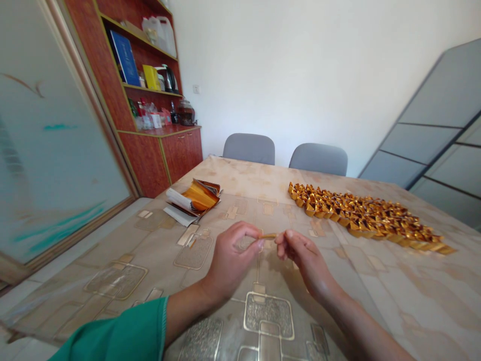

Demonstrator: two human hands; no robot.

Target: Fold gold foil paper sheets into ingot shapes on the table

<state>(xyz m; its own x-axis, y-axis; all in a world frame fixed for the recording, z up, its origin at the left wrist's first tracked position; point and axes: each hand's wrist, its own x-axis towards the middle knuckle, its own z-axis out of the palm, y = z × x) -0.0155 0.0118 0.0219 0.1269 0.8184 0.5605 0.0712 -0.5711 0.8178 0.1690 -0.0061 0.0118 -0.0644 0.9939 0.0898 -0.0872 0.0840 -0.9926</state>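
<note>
Gold foil strip (268,236) pinched btwn L fingers (255,239), R fingers (281,238)

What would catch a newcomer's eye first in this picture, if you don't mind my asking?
The long bank of small folded gold-foil ingot shapes on the right of the beige patterned table stands out first. At the centre, the left hand and right hand pinch a narrow gold foil strip between them. A fanned stack of gold foil sheets lies further back on the left.

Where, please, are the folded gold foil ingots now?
In the head view, the folded gold foil ingots lie in rows on the right of the beige patterned tabletop, just beyond the right hand.
</note>
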